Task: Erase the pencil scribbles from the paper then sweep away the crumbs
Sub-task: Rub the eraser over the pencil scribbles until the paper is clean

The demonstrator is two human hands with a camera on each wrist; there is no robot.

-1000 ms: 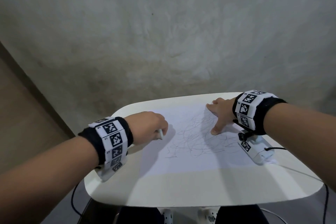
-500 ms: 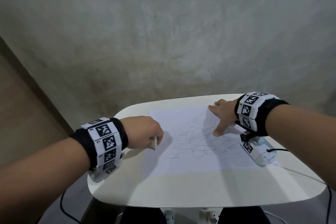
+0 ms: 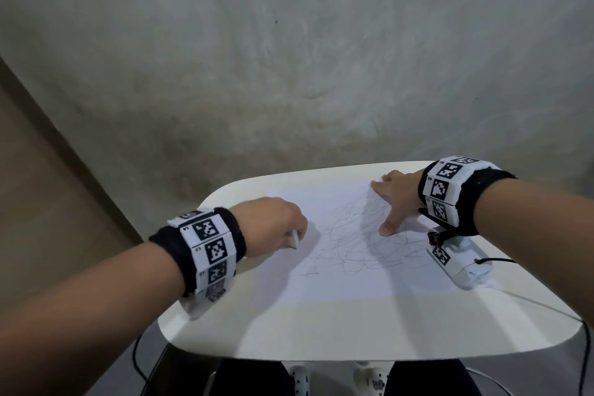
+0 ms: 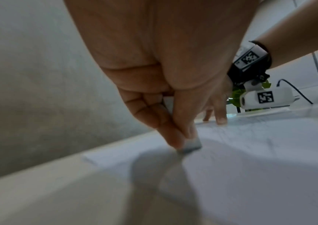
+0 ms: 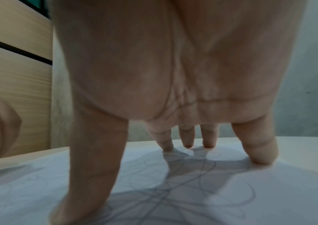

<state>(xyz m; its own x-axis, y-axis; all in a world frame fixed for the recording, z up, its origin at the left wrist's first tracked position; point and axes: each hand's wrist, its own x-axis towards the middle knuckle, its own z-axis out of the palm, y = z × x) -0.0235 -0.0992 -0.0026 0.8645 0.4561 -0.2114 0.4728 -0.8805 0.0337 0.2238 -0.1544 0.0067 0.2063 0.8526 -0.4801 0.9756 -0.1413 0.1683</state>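
A white sheet of paper (image 3: pixel 340 280) lies on the white table (image 3: pixel 353 331), covered in its middle with grey pencil scribbles (image 3: pixel 353 241). My left hand (image 3: pixel 273 225) pinches a small white eraser (image 3: pixel 294 239) between thumb and fingers, its tip down on the paper's left part (image 4: pixel 190 146). My right hand (image 3: pixel 395 199) lies spread on the paper's far right, fingertips (image 5: pixel 262 158) pressing down on the scribbles (image 5: pixel 183 182). No crumbs show.
The table is small with rounded corners; its front edge (image 3: pixel 353 358) is near my legs. A white camera unit (image 3: pixel 456 262) under my right wrist rests on the table's right side, with a black cable (image 3: pixel 495 261). A grey wall (image 3: pixel 289 58) stands behind.
My left hand with the eraser has drawn back toward the paper's left edge. The right hand has stayed pressed on the paper.
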